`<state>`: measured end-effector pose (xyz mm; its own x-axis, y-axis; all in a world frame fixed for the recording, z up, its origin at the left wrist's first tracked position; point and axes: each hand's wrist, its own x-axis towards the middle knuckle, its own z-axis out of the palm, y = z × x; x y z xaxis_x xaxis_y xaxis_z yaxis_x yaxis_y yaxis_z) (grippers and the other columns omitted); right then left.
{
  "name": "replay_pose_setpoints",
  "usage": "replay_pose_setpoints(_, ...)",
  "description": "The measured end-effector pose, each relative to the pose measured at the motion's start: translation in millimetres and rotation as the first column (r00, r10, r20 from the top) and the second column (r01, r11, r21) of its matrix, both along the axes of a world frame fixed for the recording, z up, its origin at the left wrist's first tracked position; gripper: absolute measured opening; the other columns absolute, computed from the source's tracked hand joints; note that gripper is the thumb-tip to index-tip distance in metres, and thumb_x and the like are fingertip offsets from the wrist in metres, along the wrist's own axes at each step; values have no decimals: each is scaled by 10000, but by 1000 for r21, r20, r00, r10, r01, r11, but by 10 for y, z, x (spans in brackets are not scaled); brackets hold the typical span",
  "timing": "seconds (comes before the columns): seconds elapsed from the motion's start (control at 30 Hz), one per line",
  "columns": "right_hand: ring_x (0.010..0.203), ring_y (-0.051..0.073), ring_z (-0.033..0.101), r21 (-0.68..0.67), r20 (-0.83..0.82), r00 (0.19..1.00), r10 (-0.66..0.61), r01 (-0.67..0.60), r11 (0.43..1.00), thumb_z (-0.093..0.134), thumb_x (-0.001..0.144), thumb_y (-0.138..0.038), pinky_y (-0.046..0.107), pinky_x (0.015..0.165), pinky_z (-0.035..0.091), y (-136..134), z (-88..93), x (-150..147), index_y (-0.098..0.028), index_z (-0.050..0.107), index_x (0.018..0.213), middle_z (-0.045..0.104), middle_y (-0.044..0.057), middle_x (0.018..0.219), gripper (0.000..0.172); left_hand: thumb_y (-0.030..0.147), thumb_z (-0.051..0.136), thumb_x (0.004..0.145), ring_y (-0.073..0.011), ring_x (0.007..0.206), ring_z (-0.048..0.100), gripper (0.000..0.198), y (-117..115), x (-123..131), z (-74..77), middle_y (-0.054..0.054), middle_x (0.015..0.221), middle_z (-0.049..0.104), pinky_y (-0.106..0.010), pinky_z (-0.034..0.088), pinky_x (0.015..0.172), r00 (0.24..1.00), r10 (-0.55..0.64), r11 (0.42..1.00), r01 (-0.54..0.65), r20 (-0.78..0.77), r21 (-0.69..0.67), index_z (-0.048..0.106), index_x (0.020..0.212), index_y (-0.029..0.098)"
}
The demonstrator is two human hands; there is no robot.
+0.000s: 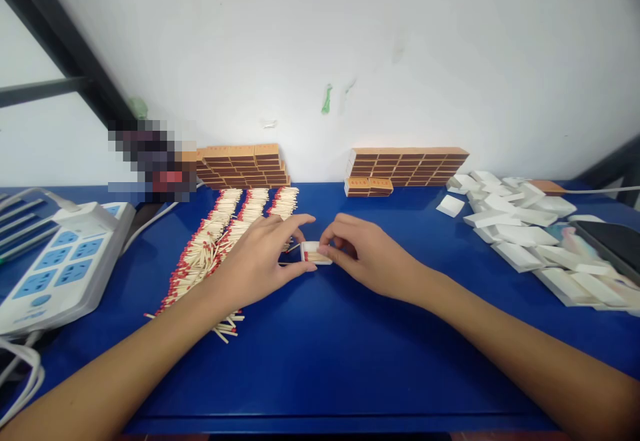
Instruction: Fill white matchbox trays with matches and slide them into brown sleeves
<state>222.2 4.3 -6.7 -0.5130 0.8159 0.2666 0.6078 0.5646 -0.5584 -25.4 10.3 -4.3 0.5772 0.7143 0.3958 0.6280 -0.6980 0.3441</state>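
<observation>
A small white matchbox tray (pixel 311 246) lies on the blue table in front of me, with a few red-tipped matches (pixel 313 256) inside along its near side. My right hand (pixel 367 252) is closed at the tray's right end, thumb and forefinger pinched there over the matches' plain ends. At the left end my left hand (pixel 263 254) has thumb and forefinger spread apart, the thumb tip by the tray's near corner. Its other fingers are partly hidden. Loose matches (pixel 200 254) lie in long rows beneath and beyond my left hand.
Finished-looking matchboxes stand stacked against the wall, one stack (pixel 245 167) at left and another (pixel 410 167) at right. Many white trays (pixel 520 217) are heaped on the right beside a dark phone-like object (pixel 613 244). A power strip (pixel 65 261) with cables sits at left.
</observation>
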Motion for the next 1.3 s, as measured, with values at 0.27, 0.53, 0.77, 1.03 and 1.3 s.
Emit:
replay_pose_setpoints(0.27,882,173,591,51,-39,999,8,-6,999,684,1011,-247,328,816,468,243,-189,-201,-193,693,1050,615,37,988,68,350,842,886,-269,1063,703,578,188,-227,268,-24,1086,781,-421,498,996,968,233,951,-247,93,187,563,1381,241)
replay_pose_setpoints(0.53,927,214,550,29,92,993,79,-82,996,592,1054,-203,355,830,460,198,-155,-254,-190,623,947,619,54,955,112,357,842,883,-278,1047,688,572,168,-198,213,-23,1059,777,-438,492,1001,965,249,945,-260,78,199,559,1364,233)
replay_pose_setpoints(0.77,928,213,589,51,184,982,50,-60,997,599,1032,-183,343,785,451,-13,-54,-267,-193,624,950,645,63,985,87,365,844,888,-278,1045,674,597,147,-184,225,-13,1100,776,-438,467,997,966,252,948,-257,54,189,535,1385,244)
replay_pose_setpoints(1.03,980,244,654,55,113,993,34,-40,998,720,974,-390,381,811,489,-94,-9,-882,-163,654,1024,685,98,1106,241,274,824,877,-286,1045,678,571,171,-210,232,-29,1114,780,-432,462,975,954,293,939,-299,56,172,550,1377,248)
replay_pose_setpoints(1.3,966,247,677,0,291,949,125,-130,991,621,1055,-287,379,809,499,-70,-18,-903,-159,677,984,707,117,1100,156,322,801,895,-280,1098,681,556,173,-217,240,-29,1125,779,-433,453,1019,952,293,941,-303,84,150,543,1382,248)
